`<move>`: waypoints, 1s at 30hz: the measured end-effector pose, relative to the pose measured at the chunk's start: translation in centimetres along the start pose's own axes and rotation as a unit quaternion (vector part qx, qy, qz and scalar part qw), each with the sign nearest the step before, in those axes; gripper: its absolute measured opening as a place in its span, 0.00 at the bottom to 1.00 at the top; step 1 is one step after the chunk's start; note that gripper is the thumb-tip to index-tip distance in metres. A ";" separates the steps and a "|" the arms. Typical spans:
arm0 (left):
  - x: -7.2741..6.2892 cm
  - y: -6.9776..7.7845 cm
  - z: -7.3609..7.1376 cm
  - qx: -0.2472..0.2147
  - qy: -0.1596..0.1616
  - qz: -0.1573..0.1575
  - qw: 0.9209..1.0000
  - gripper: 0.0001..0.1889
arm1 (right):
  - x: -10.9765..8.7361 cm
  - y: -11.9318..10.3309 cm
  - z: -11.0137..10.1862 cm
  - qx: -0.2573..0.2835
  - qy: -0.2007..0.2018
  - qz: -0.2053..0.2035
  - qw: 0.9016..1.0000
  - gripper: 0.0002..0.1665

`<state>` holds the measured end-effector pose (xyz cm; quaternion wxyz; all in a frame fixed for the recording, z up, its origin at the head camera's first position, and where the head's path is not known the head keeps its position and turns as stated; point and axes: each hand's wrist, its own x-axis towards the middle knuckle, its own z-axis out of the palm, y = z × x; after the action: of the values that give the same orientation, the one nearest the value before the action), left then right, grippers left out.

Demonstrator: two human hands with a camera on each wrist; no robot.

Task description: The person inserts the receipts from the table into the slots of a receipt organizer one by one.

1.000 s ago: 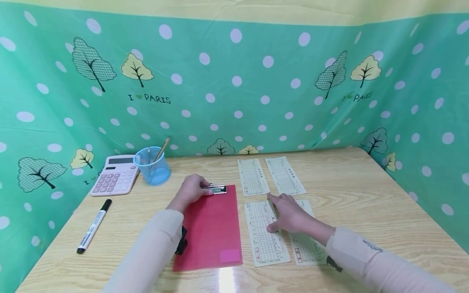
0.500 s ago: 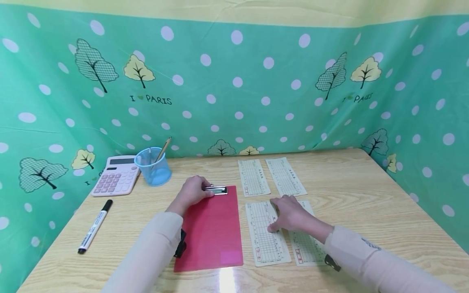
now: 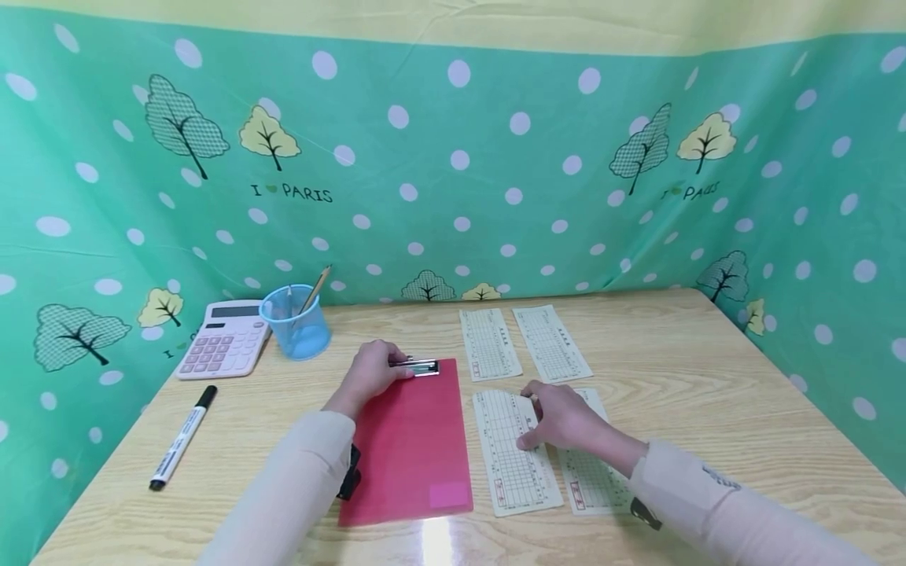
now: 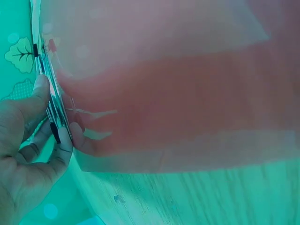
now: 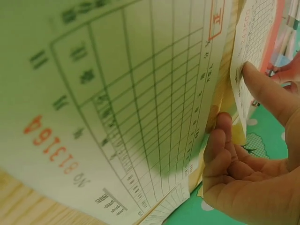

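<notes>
A red clipboard (image 3: 418, 448) lies on the wooden table, a metal clip (image 3: 425, 367) across its far edge. My left hand (image 3: 371, 373) grips that clip, thumb on one side and fingers on the other, as the left wrist view shows. To its right is a gridded paper form (image 3: 510, 464); my right hand (image 3: 562, 417) pinches its right edge near the far corner, lifting that part a little. Under my right forearm lies another form (image 3: 591, 483), partly hidden. Two more forms, a left one (image 3: 490, 343) and a right one (image 3: 552, 342), lie farther back.
At the back left are a pink calculator (image 3: 222, 346) and a blue mesh pen cup (image 3: 297, 330) holding a pencil. A black-capped marker (image 3: 182, 439) lies at the left. Green patterned cloth (image 3: 453, 196) hangs behind the table and along its sides.
My right fingers have drawn back from the far forms and curled round the near left form's edge, which now rises slightly. My left hand stays on the clip.
</notes>
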<state>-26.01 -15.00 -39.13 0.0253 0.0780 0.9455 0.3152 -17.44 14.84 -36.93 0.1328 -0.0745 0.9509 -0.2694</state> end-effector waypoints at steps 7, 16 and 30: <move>0.1 0.0 -0.1 -0.002 0.000 -0.001 1.000 0.09 | -0.1 -0.1 0.0 -0.002 0.008 0.002 1.000 0.27; 0.2 0.3 -0.4 -0.003 -0.016 -0.013 1.000 0.10 | -0.1 0.2 0.3 0.005 0.012 -0.009 1.000 0.24; 0.2 0.6 -0.4 0.027 -0.017 -0.015 0.999 0.15 | 0.3 0.4 -2.9 0.090 -0.025 -0.120 0.988 0.06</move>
<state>-26.12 -14.75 -38.44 0.0435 0.0698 0.9541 0.2880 -18.63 16.58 -34.83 0.1294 -0.1822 0.9033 -0.3661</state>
